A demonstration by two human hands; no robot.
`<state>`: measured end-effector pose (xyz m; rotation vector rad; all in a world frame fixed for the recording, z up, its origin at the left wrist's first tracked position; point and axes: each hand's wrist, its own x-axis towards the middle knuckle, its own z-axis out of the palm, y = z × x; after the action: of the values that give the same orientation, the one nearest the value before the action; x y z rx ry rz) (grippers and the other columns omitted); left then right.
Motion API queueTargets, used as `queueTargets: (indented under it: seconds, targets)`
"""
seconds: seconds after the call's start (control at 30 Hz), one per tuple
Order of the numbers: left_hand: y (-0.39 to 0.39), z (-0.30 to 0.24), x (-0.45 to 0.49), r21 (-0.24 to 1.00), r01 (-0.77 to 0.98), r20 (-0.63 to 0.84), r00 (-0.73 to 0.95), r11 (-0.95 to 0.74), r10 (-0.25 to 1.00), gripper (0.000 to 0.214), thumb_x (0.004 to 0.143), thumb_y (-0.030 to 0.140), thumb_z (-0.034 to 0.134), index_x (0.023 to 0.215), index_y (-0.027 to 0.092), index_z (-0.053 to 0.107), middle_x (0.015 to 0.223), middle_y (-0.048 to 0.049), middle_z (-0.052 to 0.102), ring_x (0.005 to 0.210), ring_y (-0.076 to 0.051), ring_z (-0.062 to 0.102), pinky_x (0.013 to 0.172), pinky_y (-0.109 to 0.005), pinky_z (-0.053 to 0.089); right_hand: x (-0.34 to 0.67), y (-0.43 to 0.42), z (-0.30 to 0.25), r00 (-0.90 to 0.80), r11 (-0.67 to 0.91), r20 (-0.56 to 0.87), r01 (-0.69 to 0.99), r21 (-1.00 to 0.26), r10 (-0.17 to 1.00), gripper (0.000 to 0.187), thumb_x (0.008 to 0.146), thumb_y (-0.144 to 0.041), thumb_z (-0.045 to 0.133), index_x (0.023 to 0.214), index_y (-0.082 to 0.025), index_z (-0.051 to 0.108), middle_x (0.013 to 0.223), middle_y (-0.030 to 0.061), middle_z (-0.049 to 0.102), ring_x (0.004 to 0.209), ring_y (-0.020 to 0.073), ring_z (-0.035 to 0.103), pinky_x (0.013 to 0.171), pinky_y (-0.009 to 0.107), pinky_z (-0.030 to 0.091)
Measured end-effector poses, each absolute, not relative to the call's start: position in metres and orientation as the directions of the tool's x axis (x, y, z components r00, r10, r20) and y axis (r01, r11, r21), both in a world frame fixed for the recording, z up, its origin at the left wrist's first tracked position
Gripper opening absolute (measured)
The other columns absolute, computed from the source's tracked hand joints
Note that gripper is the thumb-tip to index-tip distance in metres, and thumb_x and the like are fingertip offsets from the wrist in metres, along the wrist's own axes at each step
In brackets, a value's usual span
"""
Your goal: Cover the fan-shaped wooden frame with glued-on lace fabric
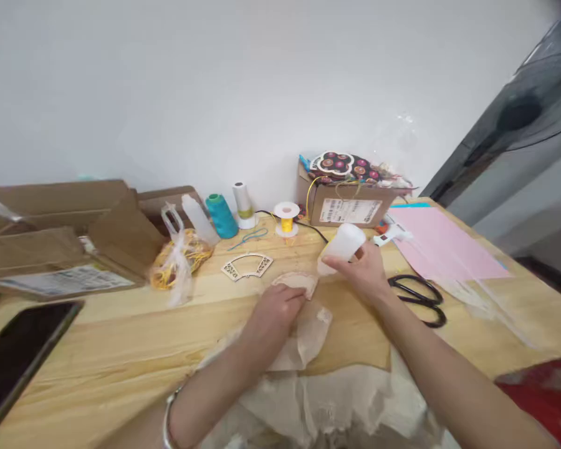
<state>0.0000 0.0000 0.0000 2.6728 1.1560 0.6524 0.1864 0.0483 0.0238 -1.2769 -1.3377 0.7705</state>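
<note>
My right hand (367, 268) is wrapped round a white plastic squeeze bottle (343, 242), held tilted with its base up and its lower end toward the fan-shaped piece. My left hand (277, 312) has its fingers curled and pressed on a pale fan-shaped piece (303, 280), holding it near the tabletop. Thin whitish fabric or paper (313, 327) lies under and beside that hand. A wooden fan-shaped frame with cut-out ends (247, 267) rests flat just beyond my left hand. What lies under the left fingers is hidden.
Behind stand a teal thread cone (222, 216), a spool of yellow thread (287, 219) and a cardboard box (336, 202). Black-handled scissors (423, 299), pink sheets (449, 240) and a white glue gun (393, 234) lie right. A phone (21, 355) lies left.
</note>
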Motion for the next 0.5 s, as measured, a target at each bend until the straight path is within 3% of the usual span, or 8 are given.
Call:
queueTargets:
  seconds: [0.37, 0.5]
  targets:
    - [0.0058, -0.0043, 0.0014, 0.395, 0.635, 0.362, 0.557, -0.664, 0.748, 0.024, 0.080, 0.008, 0.045, 0.095, 0.017, 0.062, 0.099, -0.0031, 0.066, 0.093, -0.015, 0.057, 0.084, -0.030, 0.044, 0.1874, 0.0395, 0.0272, 0.047, 0.232, 0.260, 0.320, -0.918, 0.964, 0.035, 0.050, -0.036, 0.074, 0.072, -0.016, 0.057, 0.069, 0.0028, 0.062, 0.060, 0.0156, 0.055, 0.057, 0.028, 0.047]
    - [0.0051, -0.0005, 0.0033, 0.405, 0.647, 0.361, 0.536, -0.646, 0.763, 0.021, 0.081, 0.011, 0.045, 0.091, 0.017, 0.063, 0.096, -0.0033, 0.067, 0.090, -0.015, 0.058, 0.083, -0.030, 0.044, 0.1882, 0.0390, 0.0292, 0.118, 0.230, 0.283, 0.336, -0.913, 0.952, 0.035, 0.048, -0.037, 0.074, 0.070, -0.015, 0.057, 0.069, 0.0035, 0.062, 0.061, 0.0166, 0.055, 0.057, 0.030, 0.047]
